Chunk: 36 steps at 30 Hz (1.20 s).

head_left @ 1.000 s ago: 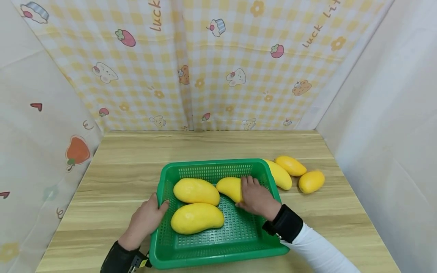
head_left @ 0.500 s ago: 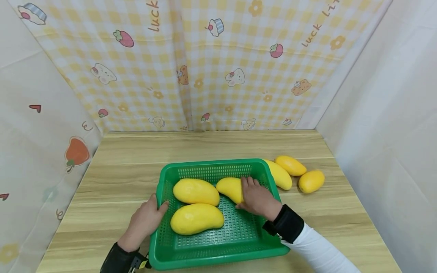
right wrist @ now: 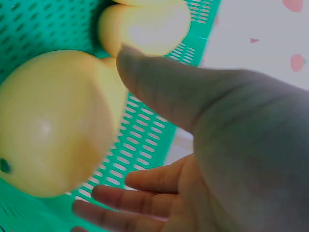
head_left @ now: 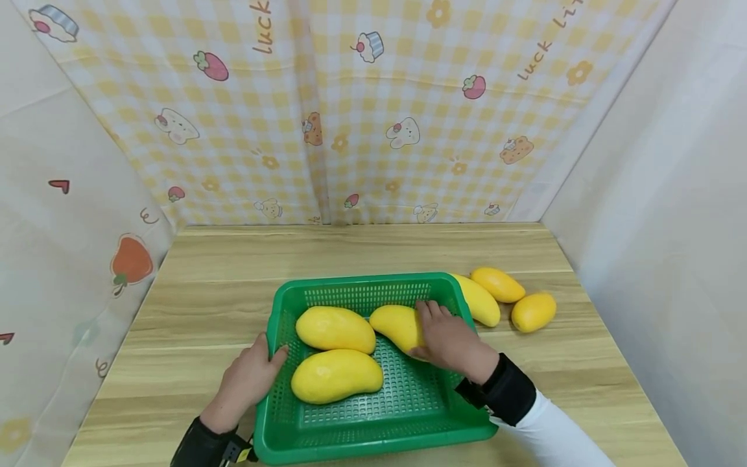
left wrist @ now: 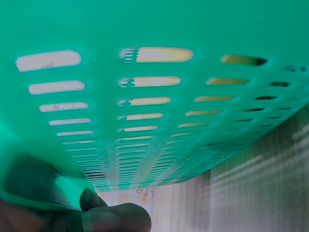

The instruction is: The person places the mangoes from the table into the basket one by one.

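A green perforated plastic basket [head_left: 373, 447] stands on the table, its left rim gripped by my left hand [head_left: 248, 379] with the thumb over the inner side. Inside lie three yellow mangoes: one at back left [head_left: 335, 329], a second in front of it [head_left: 337, 376], and a third mango [head_left: 397, 324] at back right. Over that third one's right end hovers my right hand [head_left: 448, 342]. In the right wrist view its thumb and fingers are spread, with a visible gap between them and the mango [right wrist: 53, 125]. The left wrist view shows mostly the basket's slotted wall [left wrist: 104, 96].
Right of the basket, on the wooden table [head_left: 222, 259], lie a larger mango [head_left: 481, 302], partly hidden by the rim, and two smaller mangoes [head_left: 497, 284] [head_left: 533, 311]. A yellow checked cloth [head_left: 373, 162] hangs behind the table, with pale cloth at both sides.
My right hand has loosened from the back-right mango and shifted slightly right, uncovering more of it. The left hand stays on the rim.
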Available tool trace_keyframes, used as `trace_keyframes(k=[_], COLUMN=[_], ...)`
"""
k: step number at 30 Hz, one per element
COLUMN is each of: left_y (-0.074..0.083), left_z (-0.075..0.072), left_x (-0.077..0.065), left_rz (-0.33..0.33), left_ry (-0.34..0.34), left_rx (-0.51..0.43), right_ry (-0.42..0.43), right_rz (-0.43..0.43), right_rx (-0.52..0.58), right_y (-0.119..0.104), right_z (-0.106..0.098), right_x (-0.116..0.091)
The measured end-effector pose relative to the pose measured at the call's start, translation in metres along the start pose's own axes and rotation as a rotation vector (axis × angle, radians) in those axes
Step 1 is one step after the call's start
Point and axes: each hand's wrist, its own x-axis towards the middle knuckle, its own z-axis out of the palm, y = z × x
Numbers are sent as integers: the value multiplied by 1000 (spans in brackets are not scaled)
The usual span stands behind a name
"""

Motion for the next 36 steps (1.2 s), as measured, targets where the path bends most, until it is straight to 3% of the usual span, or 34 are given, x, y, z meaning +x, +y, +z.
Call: trace_keyframes(k=[4, 8, 18, 29, 36], left_y=[0, 1, 2, 2, 0], left_z=[0, -1, -2, -1, 0], left_x=[0, 0, -1, 0, 1], left_rz=[1, -4, -10, 3, 4], left_ry=[-1, -5, -12, 0, -4], left_rx=[-13, -8, -8, -8, -27], right_ry=[76, 205, 433, 659, 609], right_rz=[-49, -93, -50, 261, 469], right_rx=[-43, -83, -70, 57, 131], right_y=[3, 8, 35, 79, 92], right_z=[-12, -20, -33, -22, -18], right_x=[-9, -17, -27, -40, -50])
